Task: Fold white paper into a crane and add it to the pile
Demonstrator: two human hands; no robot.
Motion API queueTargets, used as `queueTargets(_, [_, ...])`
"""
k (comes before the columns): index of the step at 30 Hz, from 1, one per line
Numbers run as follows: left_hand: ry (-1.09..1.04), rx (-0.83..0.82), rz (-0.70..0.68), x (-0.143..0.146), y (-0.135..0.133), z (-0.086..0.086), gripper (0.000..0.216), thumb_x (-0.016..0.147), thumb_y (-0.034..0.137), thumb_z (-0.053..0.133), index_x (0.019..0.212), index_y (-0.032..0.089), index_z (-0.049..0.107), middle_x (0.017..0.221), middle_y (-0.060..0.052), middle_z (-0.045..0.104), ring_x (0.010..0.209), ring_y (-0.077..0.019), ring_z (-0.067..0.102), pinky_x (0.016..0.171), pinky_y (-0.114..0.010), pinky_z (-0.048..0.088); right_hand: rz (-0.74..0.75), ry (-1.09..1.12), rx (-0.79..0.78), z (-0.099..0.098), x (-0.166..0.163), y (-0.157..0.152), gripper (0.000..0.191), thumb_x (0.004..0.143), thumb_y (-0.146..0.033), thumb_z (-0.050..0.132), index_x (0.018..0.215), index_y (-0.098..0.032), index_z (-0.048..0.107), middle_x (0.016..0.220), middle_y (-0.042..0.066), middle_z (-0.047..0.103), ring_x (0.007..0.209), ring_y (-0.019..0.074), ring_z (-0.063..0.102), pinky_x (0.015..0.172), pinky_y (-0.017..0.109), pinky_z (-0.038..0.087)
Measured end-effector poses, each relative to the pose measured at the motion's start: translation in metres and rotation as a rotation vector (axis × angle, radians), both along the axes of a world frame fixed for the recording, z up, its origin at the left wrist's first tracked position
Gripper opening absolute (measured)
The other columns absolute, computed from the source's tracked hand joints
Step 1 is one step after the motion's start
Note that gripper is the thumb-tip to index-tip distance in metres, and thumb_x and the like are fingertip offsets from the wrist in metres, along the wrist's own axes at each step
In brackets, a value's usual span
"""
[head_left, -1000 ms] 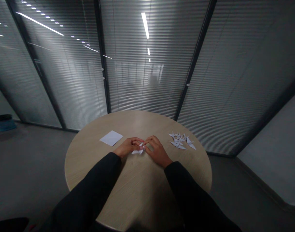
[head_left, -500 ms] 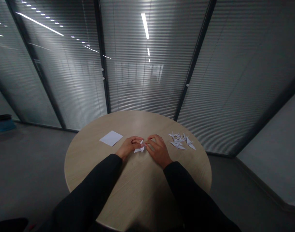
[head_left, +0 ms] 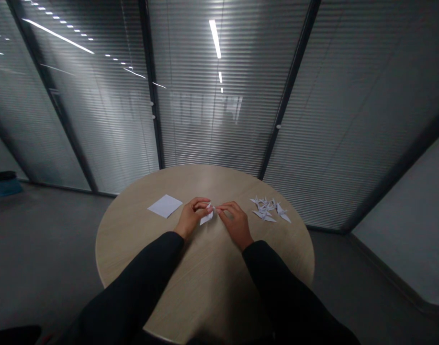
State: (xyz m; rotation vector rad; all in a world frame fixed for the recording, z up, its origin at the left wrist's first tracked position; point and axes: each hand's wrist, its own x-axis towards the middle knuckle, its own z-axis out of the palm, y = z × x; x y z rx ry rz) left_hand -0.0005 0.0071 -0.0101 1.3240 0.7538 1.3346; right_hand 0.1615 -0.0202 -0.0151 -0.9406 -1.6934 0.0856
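Note:
A small folded white paper piece is held a little above the round wooden table, between both hands. My left hand pinches its left side with curled fingers. My right hand pinches its upper right tip with thumb and forefinger. Both arms wear black sleeves.
A flat white paper sheet lies on the table to the left of my hands. A cluster of several folded white paper cranes lies to the right. Glass walls with blinds stand behind the table; grey floor surrounds it.
The folded paper has been lifted off the table top and tilted upright. Both hands rose slightly and shifted a little away from me.

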Motion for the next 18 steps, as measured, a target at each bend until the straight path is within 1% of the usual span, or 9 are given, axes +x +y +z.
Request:
queueTargets(4, [0.119, 0.097, 0.088, 0.000, -0.003, 0.003, 0.037, 0.063, 0.032, 0.079, 0.093, 0.015, 0.063, 0.074, -0.002, 0.067, 0.073, -0.0150, 0.062, 0.071, -0.027, 0.046, 0.022, 0.045, -0.053, 0.000, 0.001, 0.002, 0.010, 0.086, -0.025, 0.059, 0.081, -0.021, 0.067, 0.083, 0.004, 0.064, 0.081, 0.0175, 0.062, 0.077, 0.032, 0.050])
queueTargets(6, [0.154, 0.127, 0.108, 0.000, -0.005, 0.005, 0.036, 0.063, 0.031, 0.078, 0.092, 0.016, 0.064, 0.077, -0.003, 0.067, 0.076, -0.0163, 0.062, 0.072, -0.028, 0.047, 0.015, 0.044, -0.059, 0.000, 0.001, 0.002, 0.011, 0.086, -0.026, 0.059, 0.080, -0.021, 0.067, 0.082, 0.004, 0.064, 0.081, 0.0175, 0.062, 0.077, 0.032, 0.050])
queueTargets(13, [0.156, 0.143, 0.091, 0.001, -0.010, 0.008, 0.034, 0.066, 0.031, 0.075, 0.094, 0.016, 0.063, 0.080, -0.003, 0.066, 0.081, -0.0166, 0.063, 0.071, -0.027, 0.049, -0.010, -0.053, 0.001, 0.001, -0.001, 0.001, 0.010, 0.087, -0.026, 0.057, 0.083, -0.022, 0.066, 0.084, 0.005, 0.062, 0.083, 0.0193, 0.060, 0.079, 0.035, 0.049])
queueTargets(18, [0.163, 0.149, 0.091, 0.003, -0.011, 0.008, 0.033, 0.067, 0.029, 0.075, 0.095, 0.016, 0.063, 0.080, -0.004, 0.067, 0.080, -0.0162, 0.063, 0.073, -0.028, 0.049, 0.001, -0.093, 0.010, 0.002, 0.000, 0.000, 0.011, 0.088, -0.024, 0.054, 0.084, -0.022, 0.064, 0.084, 0.005, 0.060, 0.083, 0.0190, 0.058, 0.079, 0.034, 0.048])
